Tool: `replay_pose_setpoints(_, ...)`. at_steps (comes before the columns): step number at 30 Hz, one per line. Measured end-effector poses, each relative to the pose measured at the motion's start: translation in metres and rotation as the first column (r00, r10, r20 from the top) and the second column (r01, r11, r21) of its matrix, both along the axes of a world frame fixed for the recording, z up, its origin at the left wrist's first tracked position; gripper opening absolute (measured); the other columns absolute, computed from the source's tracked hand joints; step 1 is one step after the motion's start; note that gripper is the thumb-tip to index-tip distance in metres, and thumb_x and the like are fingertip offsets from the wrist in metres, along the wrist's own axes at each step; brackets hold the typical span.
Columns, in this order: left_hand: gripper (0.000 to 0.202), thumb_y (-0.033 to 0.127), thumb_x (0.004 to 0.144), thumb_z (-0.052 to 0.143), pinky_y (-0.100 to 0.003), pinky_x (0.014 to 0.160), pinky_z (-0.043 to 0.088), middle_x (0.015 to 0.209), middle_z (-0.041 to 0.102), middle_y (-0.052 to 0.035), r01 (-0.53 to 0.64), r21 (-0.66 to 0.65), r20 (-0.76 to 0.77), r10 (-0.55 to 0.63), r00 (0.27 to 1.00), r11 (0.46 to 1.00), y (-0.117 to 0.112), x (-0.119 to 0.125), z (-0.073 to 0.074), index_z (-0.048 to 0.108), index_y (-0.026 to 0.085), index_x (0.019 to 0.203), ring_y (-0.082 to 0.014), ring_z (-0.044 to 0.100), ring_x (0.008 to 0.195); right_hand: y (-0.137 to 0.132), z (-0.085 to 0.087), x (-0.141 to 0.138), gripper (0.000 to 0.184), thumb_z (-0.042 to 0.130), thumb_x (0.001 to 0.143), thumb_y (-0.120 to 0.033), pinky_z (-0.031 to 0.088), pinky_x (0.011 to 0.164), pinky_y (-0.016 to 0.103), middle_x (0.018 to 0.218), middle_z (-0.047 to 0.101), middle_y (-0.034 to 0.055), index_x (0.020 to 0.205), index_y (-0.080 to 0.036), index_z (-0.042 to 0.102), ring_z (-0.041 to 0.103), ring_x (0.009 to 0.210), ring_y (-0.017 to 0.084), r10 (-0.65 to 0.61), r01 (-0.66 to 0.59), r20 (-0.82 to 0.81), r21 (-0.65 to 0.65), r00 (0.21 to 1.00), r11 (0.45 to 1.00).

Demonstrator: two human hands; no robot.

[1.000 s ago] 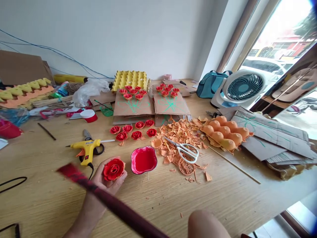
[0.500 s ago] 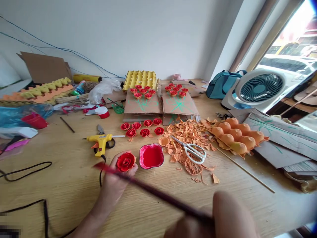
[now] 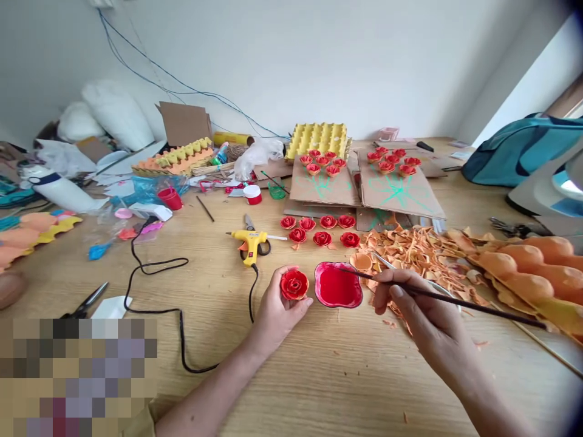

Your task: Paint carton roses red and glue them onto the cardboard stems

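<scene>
My left hand (image 3: 277,309) is closed around a red-painted paper rose (image 3: 294,284), its open face turned up. Between the fingers of my right hand (image 3: 419,309) is a long dark paintbrush (image 3: 473,301). The brush's tip reaches over a small scalloped dish of red paint (image 3: 339,288), at its far inner side; whether it touches the paint I cannot tell. Just beyond the dish lie several finished-looking red roses (image 3: 322,238) in two rows. An unpainted orange cup (image 3: 361,262) sits right of the dish, beside a heap of orange scraps (image 3: 410,249).
A yellow glue gun (image 3: 249,241) with a black cord (image 3: 181,328) lies to the left. Scissors (image 3: 86,300) rest further left. Cardboard sheets (image 3: 325,191) with roses and green lines stand behind. An orange egg tray (image 3: 531,273) is at the right, near a blue bag (image 3: 514,152).
The brush has moved away from in front of the rose to over the paint dish, with my right hand now further forward. The view has turned left; my left hand still holds the rose.
</scene>
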State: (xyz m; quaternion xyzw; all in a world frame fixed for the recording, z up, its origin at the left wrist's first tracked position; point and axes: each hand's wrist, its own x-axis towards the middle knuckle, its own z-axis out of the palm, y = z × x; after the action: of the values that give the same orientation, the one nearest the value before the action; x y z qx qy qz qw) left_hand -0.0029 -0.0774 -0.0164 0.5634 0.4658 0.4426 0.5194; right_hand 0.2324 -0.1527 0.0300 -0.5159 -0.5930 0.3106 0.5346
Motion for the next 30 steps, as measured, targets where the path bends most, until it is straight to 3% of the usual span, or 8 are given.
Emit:
replay_pose_setpoints(6, 0.042, 0.026, 0.071, 0.075, -0.035, 0.091, 0.058, 0.100, 0.065, -0.0034, 0.036, -0.045, 0.019, -0.036, 0.999, 0.998, -0.001, 0.000, 0.002, 0.055, 0.020, 0.107, -0.0183, 0.067, 0.093, -0.004, -0.002, -0.006, 0.017, 0.049, 0.105, -0.025, 0.047, 0.058, 0.019, 0.071, 0.062, -0.0044, 0.097, -0.025, 0.065, 0.059, 0.060, 0.008, -0.112, 0.050, 0.357, 0.178, 0.927, 0.983)
replay_pose_setpoints(10, 0.041, 0.025, 0.072, 0.075, -0.034, 0.090, 0.058, 0.098, 0.065, -0.0023, 0.079, -0.063, 0.040, -0.077, 0.996, 0.995, -0.002, -0.001, 0.006, 0.056, 0.019, 0.108, -0.0170, 0.067, 0.089, -0.002, -0.005, -0.008, 0.014, 0.051, 0.104, -0.024, 0.045, 0.056, 0.019, 0.068, 0.062, -0.0053, 0.096, -0.024, 0.063, 0.060, 0.057, 0.007, -0.163, 0.051, 0.455, 0.247, 0.876, 0.968)
replay_pose_setpoints(17, 0.043, 0.022, 0.072, 0.075, -0.035, 0.093, 0.058, 0.103, 0.066, -0.0035, 0.087, -0.056, 0.069, -0.083, 0.994, 0.995, -0.002, -0.002, 0.009, 0.057, 0.020, 0.111, -0.0175, 0.068, 0.093, -0.001, -0.002, -0.012, 0.018, 0.050, 0.104, -0.021, 0.044, 0.052, 0.016, 0.068, 0.063, -0.0052, 0.089, -0.023, 0.060, 0.060, 0.055, 0.006, -0.165, 0.029, 0.480, 0.277, 0.862, 0.961)
replay_pose_setpoints(23, 0.047, 0.021, 0.070, 0.076, -0.033, 0.093, 0.058, 0.104, 0.065, -0.0029, 0.097, -0.055, 0.090, -0.091, 0.992, 0.994, -0.003, -0.001, 0.006, 0.055, 0.020, 0.112, -0.0163, 0.068, 0.092, -0.001, -0.008, -0.011, 0.015, 0.052, 0.103, -0.025, 0.044, 0.051, 0.017, 0.065, 0.062, -0.0055, 0.092, -0.023, 0.062, 0.059, 0.053, 0.007, -0.204, 0.084, 0.464, 0.266, 0.862, 0.960)
replay_pose_setpoints(30, 0.049, 0.021, 0.070, 0.077, -0.033, 0.095, 0.055, 0.109, 0.065, -0.0045, 0.113, -0.017, 0.076, -0.111, 0.991, 0.993, -0.003, -0.003, 0.003, 0.053, 0.021, 0.113, -0.0182, 0.068, 0.098, -0.007, -0.007, -0.007, 0.016, 0.053, 0.104, -0.031, 0.047, 0.054, 0.021, 0.063, 0.062, -0.0043, 0.094, -0.024, 0.064, 0.059, 0.054, 0.010, -0.275, 0.204, 0.289, 0.253, 0.917, 0.946)
